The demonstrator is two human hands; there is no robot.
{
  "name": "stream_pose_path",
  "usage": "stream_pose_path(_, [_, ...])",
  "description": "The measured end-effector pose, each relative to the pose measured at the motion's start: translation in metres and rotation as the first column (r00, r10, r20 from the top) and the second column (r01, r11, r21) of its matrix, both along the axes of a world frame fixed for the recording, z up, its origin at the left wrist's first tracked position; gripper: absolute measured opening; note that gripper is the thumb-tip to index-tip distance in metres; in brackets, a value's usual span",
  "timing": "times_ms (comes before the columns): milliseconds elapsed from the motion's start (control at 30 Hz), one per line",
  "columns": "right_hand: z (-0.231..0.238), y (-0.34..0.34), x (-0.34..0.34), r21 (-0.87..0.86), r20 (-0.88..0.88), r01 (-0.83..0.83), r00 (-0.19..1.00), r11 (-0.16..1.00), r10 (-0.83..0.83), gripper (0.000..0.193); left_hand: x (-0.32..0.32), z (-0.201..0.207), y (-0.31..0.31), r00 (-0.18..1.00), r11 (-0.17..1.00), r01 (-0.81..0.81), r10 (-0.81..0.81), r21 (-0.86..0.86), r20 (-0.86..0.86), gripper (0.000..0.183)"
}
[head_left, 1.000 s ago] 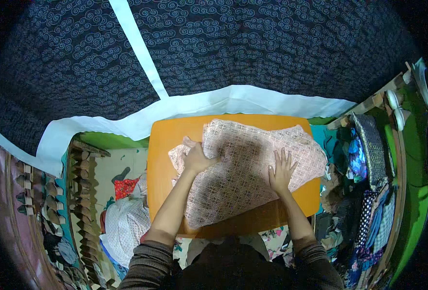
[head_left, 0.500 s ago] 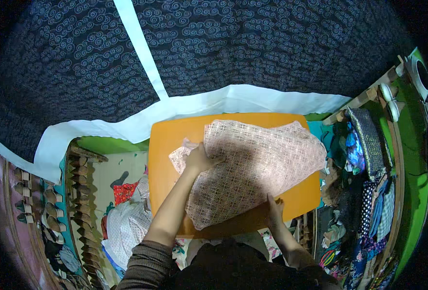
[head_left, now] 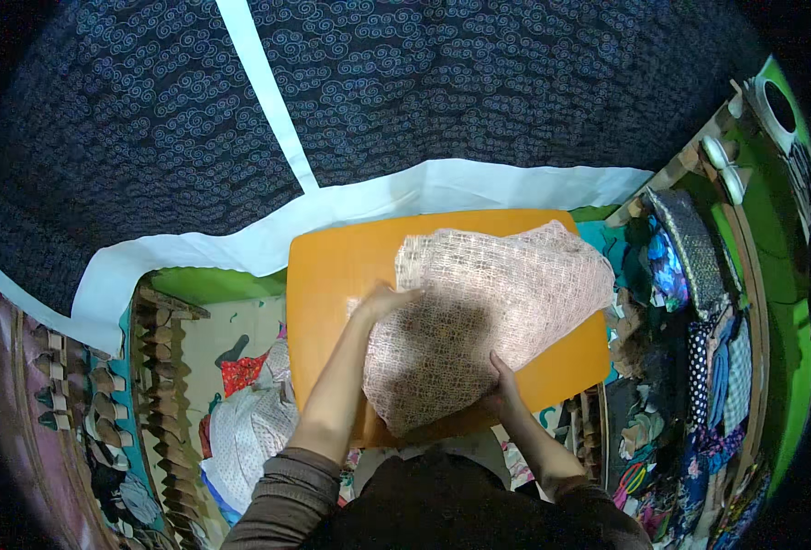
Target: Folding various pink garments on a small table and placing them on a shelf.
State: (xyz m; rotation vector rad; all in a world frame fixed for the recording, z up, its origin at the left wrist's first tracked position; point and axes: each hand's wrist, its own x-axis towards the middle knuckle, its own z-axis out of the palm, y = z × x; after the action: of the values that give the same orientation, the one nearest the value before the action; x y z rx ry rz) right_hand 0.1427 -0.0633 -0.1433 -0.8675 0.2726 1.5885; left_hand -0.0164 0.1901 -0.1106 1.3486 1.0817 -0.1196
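A pale pink cloth (head_left: 515, 284) with a fine checked pattern lies folded over the orange tabletop (head_left: 332, 252). At its left edge is my left hand (head_left: 382, 302), the thumb stretched over the top and the other fingers mostly hidden at the fold. My right hand (head_left: 504, 390) grips the near lower edge, thumb on top and fingers tucked beneath. Shadow darkens the cloth's near middle part. Whether it is a garment or a plain piece of fabric, I cannot tell.
Left of the table lies a heap of white dotted cloth (head_left: 249, 440) with a red piece (head_left: 243, 374) beside it. Wooden racks (head_left: 158, 394) stand along the left. Clothes (head_left: 708, 385) hang on the right. A dark patterned curtain (head_left: 479, 82) with a white border spans the far side.
The small flap at the cloth's left end is now mostly out of sight by my left hand. My right hand has shifted slightly left and up, its fingers going under the near edge.
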Motion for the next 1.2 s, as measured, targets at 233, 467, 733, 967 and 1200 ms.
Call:
stream_pose_path(233, [-0.009,-0.018,0.038,-0.130,0.025,-0.104,0.994,0.986,0.108,0.062,-0.004,-0.052,-0.072,0.666,0.595,-0.149,0.651,-0.790,0.365,0.053])
stream_pose_path(467, [0.000,-0.002,0.061,-0.127,0.213,-0.062,0.973,0.990,0.088,0.050,-0.016,-0.075,-0.077,0.812,0.838,-0.350,0.494,-0.418,0.311,0.055])
stream_pose_path(733, [-0.056,-0.010,0.068,0.015,0.501,0.126,0.858,0.992,-0.117,0.053,0.023,0.020,-0.034,0.989,0.565,-0.109,-0.019,0.818,0.144,0.084])
stream_pose_path(967, [-0.002,-0.006,0.057,-0.003,0.497,0.014,0.868,1.000,-0.010,0.068,0.052,-0.028,-0.031,0.926,0.937,-0.243,0.147,0.251,0.348,0.077])
stream_pose_path(1200, [0.011,-0.012,0.112,-0.117,0.905,-0.061,0.404,0.991,0.131,0.074,0.053,-0.047,-0.073,0.849,0.880,-0.268,0.408,-0.392,0.336,0.062])
